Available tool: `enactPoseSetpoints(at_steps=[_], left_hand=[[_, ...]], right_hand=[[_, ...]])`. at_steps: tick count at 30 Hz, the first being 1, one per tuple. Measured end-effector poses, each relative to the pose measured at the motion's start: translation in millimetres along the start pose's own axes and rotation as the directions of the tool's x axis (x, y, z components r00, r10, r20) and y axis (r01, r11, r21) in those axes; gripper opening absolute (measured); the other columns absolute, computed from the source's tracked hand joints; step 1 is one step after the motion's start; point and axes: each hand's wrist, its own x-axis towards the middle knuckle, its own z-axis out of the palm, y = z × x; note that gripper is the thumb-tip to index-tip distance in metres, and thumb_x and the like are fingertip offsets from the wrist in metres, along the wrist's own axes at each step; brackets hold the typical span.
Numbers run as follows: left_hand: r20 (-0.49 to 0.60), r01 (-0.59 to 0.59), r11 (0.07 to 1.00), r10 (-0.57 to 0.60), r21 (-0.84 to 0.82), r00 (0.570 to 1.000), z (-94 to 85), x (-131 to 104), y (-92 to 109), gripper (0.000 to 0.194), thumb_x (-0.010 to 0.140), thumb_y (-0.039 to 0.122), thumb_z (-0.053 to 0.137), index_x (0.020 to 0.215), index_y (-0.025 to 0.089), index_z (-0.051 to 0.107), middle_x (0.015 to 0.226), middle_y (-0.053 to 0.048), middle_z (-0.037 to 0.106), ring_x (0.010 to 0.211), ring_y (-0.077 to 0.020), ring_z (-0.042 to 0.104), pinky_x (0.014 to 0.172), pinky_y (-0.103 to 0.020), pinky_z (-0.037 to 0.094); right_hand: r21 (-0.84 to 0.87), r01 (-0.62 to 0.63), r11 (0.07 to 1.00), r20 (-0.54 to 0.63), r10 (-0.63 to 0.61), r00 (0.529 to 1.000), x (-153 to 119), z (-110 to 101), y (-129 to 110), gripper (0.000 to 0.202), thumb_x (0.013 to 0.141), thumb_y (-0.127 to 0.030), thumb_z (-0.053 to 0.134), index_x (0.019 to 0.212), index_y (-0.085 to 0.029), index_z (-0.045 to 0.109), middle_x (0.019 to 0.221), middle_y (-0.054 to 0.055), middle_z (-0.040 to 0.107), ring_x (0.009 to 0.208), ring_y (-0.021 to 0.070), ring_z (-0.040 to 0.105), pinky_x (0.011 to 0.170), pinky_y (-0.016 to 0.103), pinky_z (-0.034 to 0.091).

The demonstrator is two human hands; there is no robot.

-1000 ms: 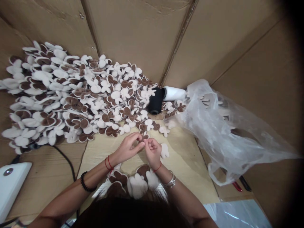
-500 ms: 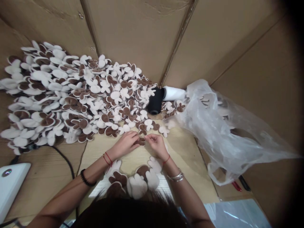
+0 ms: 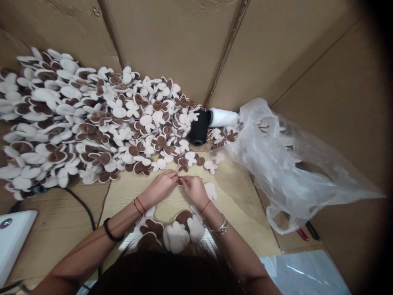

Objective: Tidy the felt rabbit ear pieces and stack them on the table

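Note:
My left hand (image 3: 163, 185) and my right hand (image 3: 195, 191) meet over the yellowish board, fingertips pinched together. Between them is a small brown-and-white rabbit-shaped fabric piece (image 3: 180, 182), mostly hidden by the fingers. A white fabric piece (image 3: 211, 191) lies just right of my right hand. Closer to my body, below the wrists, several more rest in a loose arc, among them a brown one (image 3: 152, 228) and a white one (image 3: 176, 237). Beyond my fingertips a brown rabbit-shaped piece (image 3: 183, 164) lies at the edge of the heap.
A large heap of white and brown fabric pieces (image 3: 92, 119) fills the back left. Black (image 3: 198, 128) and white thread cones (image 3: 224, 117) lie beside it. A clear plastic bag (image 3: 273, 164) spreads at right, near red-handled (image 3: 302, 234) and black tools. A white device (image 3: 16, 241) and cable (image 3: 82, 200) sit left.
My right hand has moved left against my left fingertips, covering most of the brown piece. The white piece beside my right hand now shows fully. The whole view has shifted slightly.

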Motion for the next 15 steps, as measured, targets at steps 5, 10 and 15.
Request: enactPoseSetpoints(at_steps=[5,10,15], left_hand=[[-0.05,0.017,0.998,-0.02,-0.056,0.999,2.8,-1,-3,0.016,0.09,0.013,0.046,0.082,0.014,0.059,0.083,-0.009,0.061,0.086,-0.021,0.057,0.079,-0.034,0.048],[-0.111,0.136,0.961,-0.167,-0.242,0.98,4.2,0,-5,0.007,0.084,0.013,0.05,0.088,0.017,0.055,0.08,-0.004,0.061,0.077,-0.0178,0.057,0.07,-0.028,0.044],[-0.153,0.316,0.797,-0.448,-0.514,0.881,12.3,2,1,0.008,0.08,0.022,0.056,0.085,0.017,0.052,0.072,0.001,0.058,0.061,-0.012,0.053,0.056,-0.022,0.039]], right_hand=[[0.115,-0.022,0.993,-0.015,0.024,1.0,1,4,7,0.03,0.087,-0.026,0.05,0.071,-0.014,0.072,0.057,0.005,0.066,0.05,0.0135,0.051,0.051,0.023,0.032],[0.466,-0.116,0.877,-0.068,0.166,0.984,6,3,9,0.03,0.082,-0.034,0.054,0.072,-0.011,0.071,0.06,0.005,0.066,0.053,0.0136,0.052,0.05,0.022,0.037],[0.606,-0.117,0.787,-0.156,0.262,0.952,0,3,-9,0.032,0.078,-0.04,0.058,0.071,-0.011,0.069,0.059,0.004,0.064,0.051,0.0116,0.049,0.049,0.021,0.036]])
